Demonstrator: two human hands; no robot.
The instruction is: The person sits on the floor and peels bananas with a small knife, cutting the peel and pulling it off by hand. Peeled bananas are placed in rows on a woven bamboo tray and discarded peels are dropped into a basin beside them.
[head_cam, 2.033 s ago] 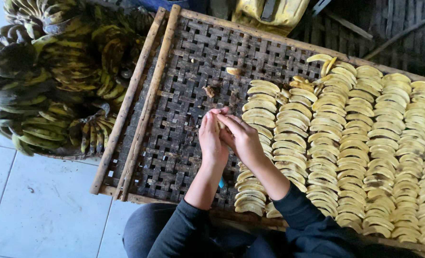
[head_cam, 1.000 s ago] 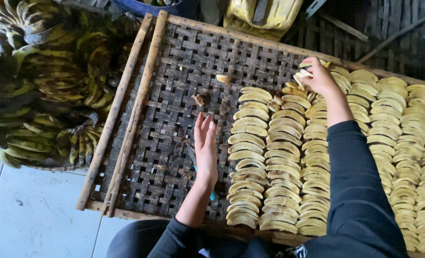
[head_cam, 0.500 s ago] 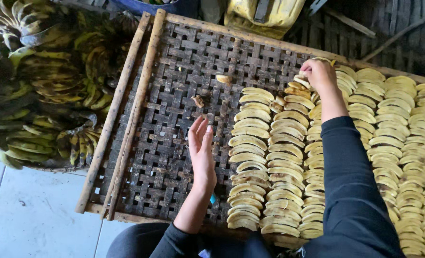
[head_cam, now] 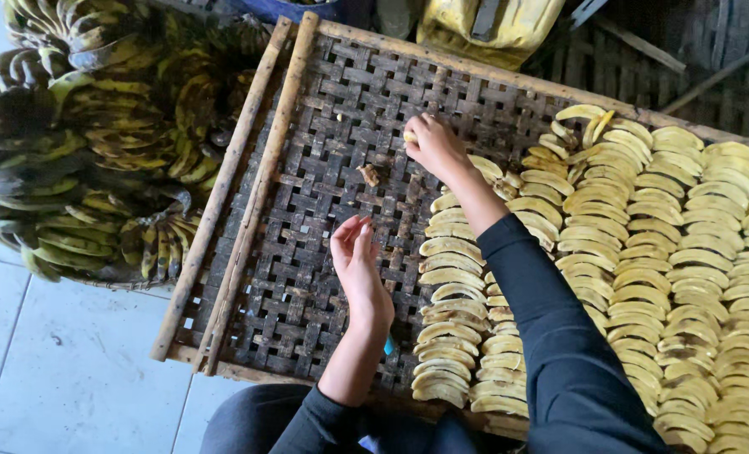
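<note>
The right hand (head_cam: pixel 431 145) reaches out over the woven bamboo tray (head_cam: pixel 324 168), fingers curled around what looks like a small pale banana piece (head_cam: pixel 409 135), though the view is too poor to be sure. The left hand (head_cam: pixel 359 267) hovers nearer the body, open and empty, palm turned sideways. Rows of peeled banana slices (head_cam: pixel 627 252) lie right of both hands; unpeeled banana bunches (head_cam: pixel 97 143) are piled well left
</note>
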